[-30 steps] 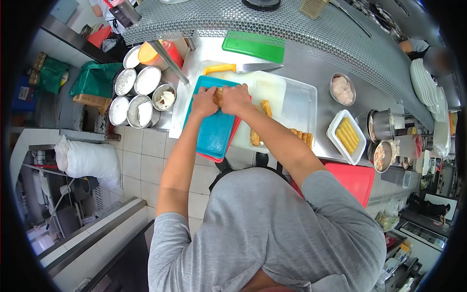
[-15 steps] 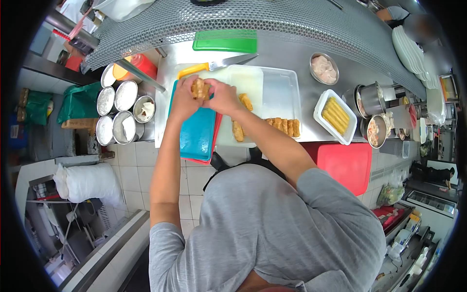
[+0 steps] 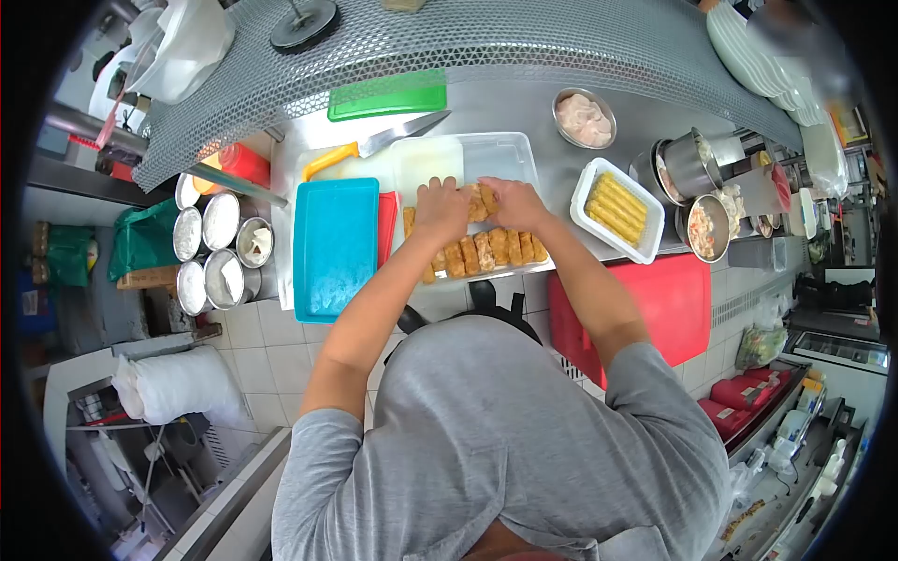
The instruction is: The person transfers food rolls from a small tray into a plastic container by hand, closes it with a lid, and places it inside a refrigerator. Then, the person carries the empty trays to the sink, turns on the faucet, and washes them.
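Both hands are over the clear plastic container. My left hand and my right hand close from either side on a browned food piece between them. Just below, a row of several browned rolls lies along the container's near side. A white sheet or board shows at its left part. Left of my hands the blue tray lies on a red one. The yellow-handled knife rests behind them.
Metal tins stand at the left, under a perforated shelf. A green lid lies at the back. To the right are a bowl of pale meat, a white tub of yellow rolls, steel pots and a red lid.
Both hands have moved right with the browned piece, from above the blue tray to the clear container. The view has shifted, and the blue tray is now uncovered.
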Demonstrator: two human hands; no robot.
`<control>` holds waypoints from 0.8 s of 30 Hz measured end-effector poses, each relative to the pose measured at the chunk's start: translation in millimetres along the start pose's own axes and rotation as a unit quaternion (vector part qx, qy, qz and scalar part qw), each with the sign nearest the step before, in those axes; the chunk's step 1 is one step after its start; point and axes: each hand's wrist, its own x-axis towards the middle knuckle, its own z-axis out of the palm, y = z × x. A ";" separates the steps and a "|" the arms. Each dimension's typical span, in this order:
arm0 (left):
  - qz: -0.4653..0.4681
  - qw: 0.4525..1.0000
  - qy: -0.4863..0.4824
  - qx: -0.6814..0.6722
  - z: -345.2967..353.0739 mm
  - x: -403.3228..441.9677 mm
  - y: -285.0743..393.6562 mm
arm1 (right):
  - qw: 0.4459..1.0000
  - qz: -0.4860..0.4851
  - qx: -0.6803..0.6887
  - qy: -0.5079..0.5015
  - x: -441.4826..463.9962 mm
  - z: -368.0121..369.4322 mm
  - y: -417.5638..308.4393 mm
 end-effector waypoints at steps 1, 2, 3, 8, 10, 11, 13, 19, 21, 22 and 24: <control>0.012 1.000 0.004 0.013 0.0 -1.0 -1.6 | 0.999 0.005 0.035 0.005 -2.3 0.5 2.1; 0.014 1.000 -0.019 0.011 0.0 -0.8 -2.1 | 0.999 -0.002 0.049 0.013 -3.7 3.6 5.8; 0.015 0.999 -0.043 0.007 -0.5 -1.5 -2.5 | 0.998 -0.009 0.063 0.019 -6.2 8.6 8.1; 0.009 0.998 0.052 -0.030 20.9 -9.2 -14.1 | 0.996 -0.058 0.052 0.040 -3.9 6.9 8.6; 0.008 1.000 0.016 -0.019 15.4 -19.4 -13.7 | 0.997 -0.052 0.058 0.011 -6.9 3.4 4.5; -0.003 0.997 0.057 -0.043 8.9 -23.3 -19.2 | 0.997 -0.065 0.030 0.030 -7.0 -0.1 4.9; -0.027 0.986 0.137 -0.090 -9.0 -42.6 -44.4 | 0.993 -0.095 -0.024 0.066 -6.9 -3.2 3.0; -0.283 0.929 0.192 -0.140 -4.8 -197.9 -206.9 | 0.980 -0.138 0.079 0.117 -10.7 -1.1 -54.1; -0.295 0.938 0.115 -0.140 64.6 -239.6 -258.0 | 0.982 -0.159 0.102 0.025 -23.3 0.3 -96.1; -0.330 0.905 0.070 -0.258 65.1 -249.0 -250.0 | 0.979 -0.169 0.111 -0.022 -27.0 4.6 -114.6; -0.379 0.792 -0.022 -0.479 68.4 -262.4 -232.0 | 0.967 -0.226 0.117 -0.035 -23.0 33.7 -132.8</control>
